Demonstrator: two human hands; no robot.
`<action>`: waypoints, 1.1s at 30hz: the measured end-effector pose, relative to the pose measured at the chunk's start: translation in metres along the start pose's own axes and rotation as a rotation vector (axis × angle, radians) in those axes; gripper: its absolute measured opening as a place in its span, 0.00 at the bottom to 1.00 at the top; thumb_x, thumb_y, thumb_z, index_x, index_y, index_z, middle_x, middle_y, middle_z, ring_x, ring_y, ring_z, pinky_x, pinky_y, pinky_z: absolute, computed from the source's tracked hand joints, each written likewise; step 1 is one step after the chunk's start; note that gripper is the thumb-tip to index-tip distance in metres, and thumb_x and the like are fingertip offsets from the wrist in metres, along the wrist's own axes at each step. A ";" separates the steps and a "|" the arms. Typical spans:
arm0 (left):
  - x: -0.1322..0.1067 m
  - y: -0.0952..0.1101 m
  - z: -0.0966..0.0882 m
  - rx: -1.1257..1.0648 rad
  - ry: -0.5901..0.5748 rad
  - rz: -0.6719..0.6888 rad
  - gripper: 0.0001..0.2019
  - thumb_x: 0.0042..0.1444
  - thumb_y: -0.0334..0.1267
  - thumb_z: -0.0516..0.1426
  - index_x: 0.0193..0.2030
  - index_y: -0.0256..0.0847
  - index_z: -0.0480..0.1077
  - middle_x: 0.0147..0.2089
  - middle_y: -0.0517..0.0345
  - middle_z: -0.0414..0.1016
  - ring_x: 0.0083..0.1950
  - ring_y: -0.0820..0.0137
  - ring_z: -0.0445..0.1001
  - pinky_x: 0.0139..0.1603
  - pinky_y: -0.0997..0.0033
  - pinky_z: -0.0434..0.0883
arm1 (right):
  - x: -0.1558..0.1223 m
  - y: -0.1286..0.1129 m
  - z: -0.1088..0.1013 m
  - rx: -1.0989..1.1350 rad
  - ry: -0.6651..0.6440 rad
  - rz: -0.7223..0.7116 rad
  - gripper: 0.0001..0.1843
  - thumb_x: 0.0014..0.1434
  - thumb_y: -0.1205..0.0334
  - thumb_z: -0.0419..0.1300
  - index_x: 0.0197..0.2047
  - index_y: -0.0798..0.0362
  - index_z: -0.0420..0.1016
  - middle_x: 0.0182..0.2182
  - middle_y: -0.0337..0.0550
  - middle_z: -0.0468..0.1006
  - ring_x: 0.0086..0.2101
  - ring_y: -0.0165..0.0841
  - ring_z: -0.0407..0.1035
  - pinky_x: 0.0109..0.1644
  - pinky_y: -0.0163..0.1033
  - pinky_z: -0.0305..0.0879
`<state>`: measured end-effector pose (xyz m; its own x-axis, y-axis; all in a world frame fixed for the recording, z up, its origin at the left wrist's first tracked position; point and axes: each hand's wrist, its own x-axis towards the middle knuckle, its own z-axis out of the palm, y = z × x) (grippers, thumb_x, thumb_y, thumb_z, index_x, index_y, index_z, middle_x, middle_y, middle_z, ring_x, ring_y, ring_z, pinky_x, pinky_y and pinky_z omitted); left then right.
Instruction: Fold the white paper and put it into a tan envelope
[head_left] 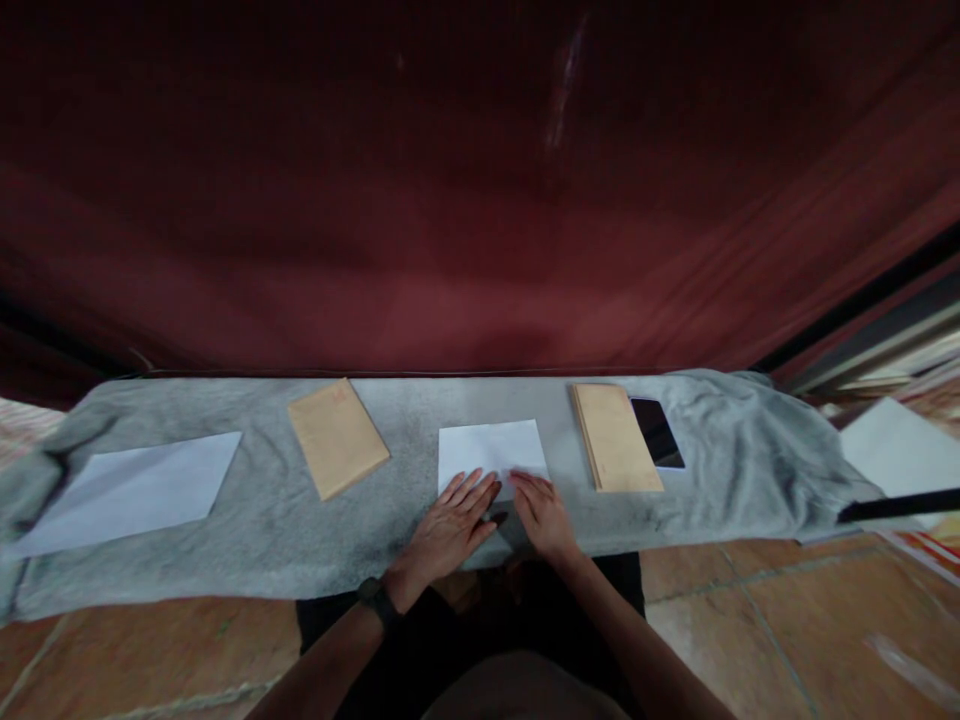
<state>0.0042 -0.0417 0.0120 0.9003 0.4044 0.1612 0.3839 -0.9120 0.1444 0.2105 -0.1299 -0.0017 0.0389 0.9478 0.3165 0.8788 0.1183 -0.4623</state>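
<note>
My left hand (pixel 450 525) lies flat with fingers stretched out on the near edge of a white sheet of paper (pixel 491 445). My right hand (pixel 541 512) rests beside it, fingers extended and pressing the same sheet's near edge. The paper sits in the middle of a grey cloth (pixel 360 520) that covers a low table. A dark watch is on my left wrist.
A brown envelope (pixel 337 436) lies left of the paper, a stack of brown envelopes (pixel 616 436) to its right, with a dark phone (pixel 658 431) beside the stack. Large white sheets (pixel 131 490) lie at far left. A red curtain (pixel 480 200) hangs behind; tiled floor below.
</note>
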 end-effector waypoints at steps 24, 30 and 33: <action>0.001 -0.007 0.010 0.017 0.014 0.049 0.26 0.70 0.54 0.48 0.73 0.59 0.53 0.76 0.63 0.54 0.76 0.63 0.51 0.75 0.53 0.46 | 0.049 0.061 0.008 -0.410 0.076 0.256 0.29 0.74 0.55 0.42 0.71 0.63 0.58 0.69 0.59 0.60 0.67 0.49 0.55 0.69 0.58 0.51; 0.001 -0.006 0.010 0.006 0.034 0.054 0.25 0.70 0.52 0.48 0.71 0.55 0.58 0.76 0.60 0.55 0.76 0.62 0.50 0.75 0.52 0.45 | 0.021 0.018 0.013 -0.319 0.041 0.105 0.30 0.74 0.57 0.43 0.74 0.60 0.50 0.72 0.56 0.54 0.70 0.45 0.49 0.70 0.56 0.50; 0.001 -0.006 0.009 0.001 0.040 0.061 0.24 0.69 0.53 0.49 0.69 0.52 0.62 0.75 0.57 0.56 0.76 0.62 0.51 0.76 0.52 0.46 | 0.006 -0.001 0.019 -0.284 -0.041 -0.007 0.28 0.74 0.55 0.46 0.73 0.54 0.54 0.71 0.51 0.56 0.69 0.42 0.50 0.71 0.53 0.50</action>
<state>0.0046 -0.0367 0.0025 0.9132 0.3504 0.2083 0.3286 -0.9351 0.1326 0.2011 -0.1186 -0.0150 0.0183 0.9590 0.2827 0.9772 0.0427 -0.2079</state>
